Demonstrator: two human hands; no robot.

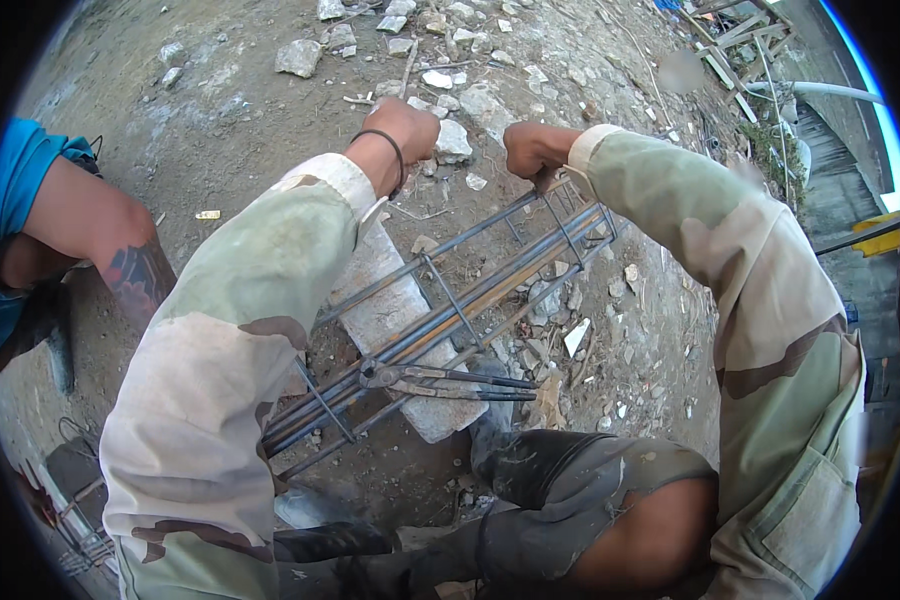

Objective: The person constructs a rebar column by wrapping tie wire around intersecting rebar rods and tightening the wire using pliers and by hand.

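A rebar cage (pixel 462 318) of long steel rods tied with square stirrups runs diagonally from lower left to upper right below my arms. My left hand (pixel 402 135) is closed beyond the cage's far side; what its fingers hold is hidden. At the cage's far right end my right hand (pixel 535 152) is closed, fingers bent down beside the top rod and end stirrup; its grip is hidden too. Steel pincers (pixel 435 383) lie across the near rods, handles pointing right, held by no hand. A pale concrete block (pixel 395 300) sits under the cage.
Broken stones (pixel 298 58) and rubble litter the dirt ahead and to the right. Another person's bent leg (pixel 90 215) is close at left. My own knee (pixel 635 520) is below the cage. Wooden scraps (pixel 735 75) and a concrete strip (pixel 840 170) lie at far right.
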